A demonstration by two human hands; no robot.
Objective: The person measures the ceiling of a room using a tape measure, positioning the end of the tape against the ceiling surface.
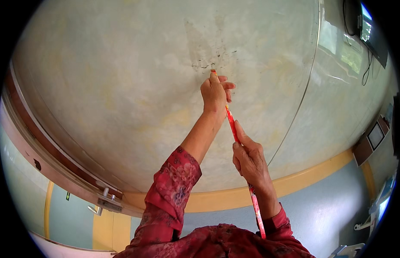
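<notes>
A long, thin red strip with a coloured pattern runs up from near my chest to a pale mottled wall. My left hand grips it near the top end, thumb laid along it and some fingers spread. Lower down, my right hand is closed around the same strip, index finger pointing up along it. The strip's tip lies just below a patch of dark scuffs on the wall. A small curved shape shows there, too small to tell whether it is a hook or a mark.
To the left is a door frame with a metal lever handle. A dark screen with a hanging cable is at upper right. A framed board hangs at right. Yellow trim borders a blue lower wall.
</notes>
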